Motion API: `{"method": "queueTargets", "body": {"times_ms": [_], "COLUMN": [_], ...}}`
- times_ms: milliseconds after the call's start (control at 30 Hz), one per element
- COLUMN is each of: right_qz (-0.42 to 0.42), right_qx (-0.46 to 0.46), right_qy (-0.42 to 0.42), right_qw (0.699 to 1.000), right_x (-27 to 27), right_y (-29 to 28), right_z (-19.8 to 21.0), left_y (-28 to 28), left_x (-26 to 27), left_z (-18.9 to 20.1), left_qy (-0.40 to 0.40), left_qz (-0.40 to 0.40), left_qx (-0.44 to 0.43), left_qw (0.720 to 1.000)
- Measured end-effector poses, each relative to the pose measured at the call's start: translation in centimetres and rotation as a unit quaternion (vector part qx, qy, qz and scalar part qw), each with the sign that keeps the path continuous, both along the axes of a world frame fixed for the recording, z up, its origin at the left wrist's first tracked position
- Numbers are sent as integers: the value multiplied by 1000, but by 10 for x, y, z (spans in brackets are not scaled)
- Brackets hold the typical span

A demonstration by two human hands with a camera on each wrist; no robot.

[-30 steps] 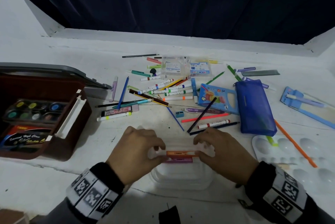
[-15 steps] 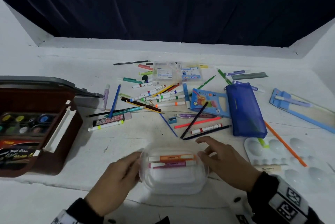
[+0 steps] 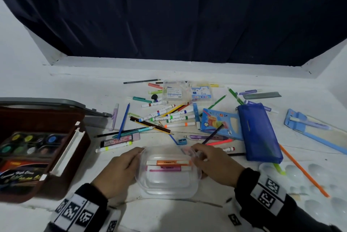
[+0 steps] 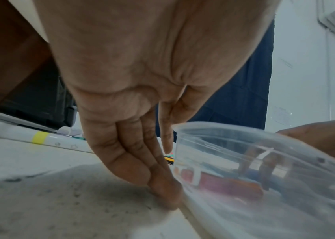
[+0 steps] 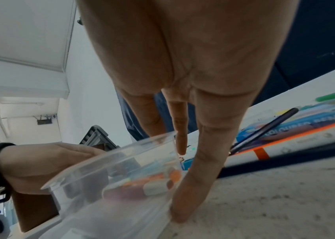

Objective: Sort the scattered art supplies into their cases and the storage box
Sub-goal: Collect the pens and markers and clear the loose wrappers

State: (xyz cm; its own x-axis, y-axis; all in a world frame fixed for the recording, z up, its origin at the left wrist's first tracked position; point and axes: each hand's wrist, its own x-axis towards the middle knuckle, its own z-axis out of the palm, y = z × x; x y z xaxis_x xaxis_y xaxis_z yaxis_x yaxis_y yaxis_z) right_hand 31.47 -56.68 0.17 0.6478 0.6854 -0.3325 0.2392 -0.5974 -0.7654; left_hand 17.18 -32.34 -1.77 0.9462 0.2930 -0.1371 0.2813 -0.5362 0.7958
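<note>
While the left hand (image 3: 120,170) is resting straight, relaxed fingers (image 4: 158,186) against the left wall of the clear plastic tub (image 3: 169,187) and the right hand (image 3: 216,164) is pressing its own extended fingers (image 5: 193,186) against the right wall, neither is curling round anything, and the tub is sitting on the desk (image 3: 84,160) between them. It is looking light, thin-walled and slick, so it is probably flexing under a squeeze and asking for a hold low on opposite walls. An orange highlighter (image 3: 169,162) and a purple highlighter (image 3: 165,168) are lying loose inside, likely rolling if tipped, while markers are lying scattered beyond the fingertips.
</note>
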Motion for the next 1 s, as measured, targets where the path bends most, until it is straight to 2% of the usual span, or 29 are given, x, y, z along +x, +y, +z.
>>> {"method": "queueTargets", "body": {"times_ms": [133, 267, 400, 567, 600, 700, 800, 900, 1000], "right_qz": [2, 15, 21, -3, -11, -19, -2, 51, 84], "right_qx": [23, 22, 16, 42, 45, 34, -55, -182, -241], "right_qy": [33, 17, -25, 19, -5, -151, -265, -297, -312], "right_qw": [999, 1000, 999, 999, 999, 988, 963, 936, 915], "right_x": [-1, -1, 0, 4, 9, 35, 75, 107, 119], "right_y": [6, 23, 38, 37, 36, 34, 38, 44, 53], "right_z": [-1, -6, -9, 1, 5, 13, 10, 1, -3], "left_y": [6, 21, 35, 37, 37, 36, 36, 39, 41], "left_x": [-3, -1, 1, 4, 5, 8, 9, 8, 6], "left_z": [4, 2, 1, 10, 9, 10, 8, -2, -6], "left_qy": [-3, -18, -14, 18, 19, 33, 24, 19, 14], "left_qz": [11, 47, 48, 10, 6, 2, -9, -14, -13], "left_qx": [-41, -22, 0, 53, 63, 49, 37, 22, 9], "left_qw": [999, 998, 999, 998, 998, 998, 999, 999, 1000]}}
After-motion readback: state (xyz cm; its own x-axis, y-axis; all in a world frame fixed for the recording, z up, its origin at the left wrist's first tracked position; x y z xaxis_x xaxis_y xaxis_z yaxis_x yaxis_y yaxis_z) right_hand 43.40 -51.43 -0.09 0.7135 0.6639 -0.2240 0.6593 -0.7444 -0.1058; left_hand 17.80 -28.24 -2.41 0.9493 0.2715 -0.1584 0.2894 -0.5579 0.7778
